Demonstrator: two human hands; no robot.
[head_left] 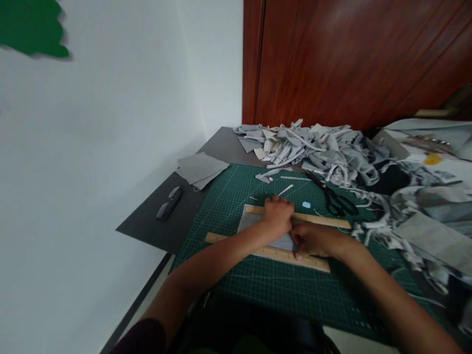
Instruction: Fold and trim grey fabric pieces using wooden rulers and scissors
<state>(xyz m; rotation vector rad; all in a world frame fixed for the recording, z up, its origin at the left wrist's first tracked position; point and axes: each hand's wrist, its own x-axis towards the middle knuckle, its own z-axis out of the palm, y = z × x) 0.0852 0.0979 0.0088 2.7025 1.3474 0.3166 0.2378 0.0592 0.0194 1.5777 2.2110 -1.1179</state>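
A piece of grey fabric (pixel 283 242) lies on the green cutting mat (pixel 228 196), with one wooden ruler (pixel 320 219) across its far side and another wooden ruler (pixel 273 253) across its near side. My left hand (pixel 278 215) presses on the far ruler, its fingers bent over the edge. Beside it, my right hand (pixel 308 239) has its fingers curled at the fabric's right part, the fingertips by the near ruler. Whether the right fingers pinch anything is too small to tell.
Black scissors (pixel 334 199) lie beyond the right hand. A large heap of fabric scraps (pixel 313 147) spreads along the back and right. Glasses (pixel 169 202) and grey fabric pieces (pixel 201 169) rest at the left, near the white wall. A pale blue chalk piece (pixel 306 204) lies on the mat.
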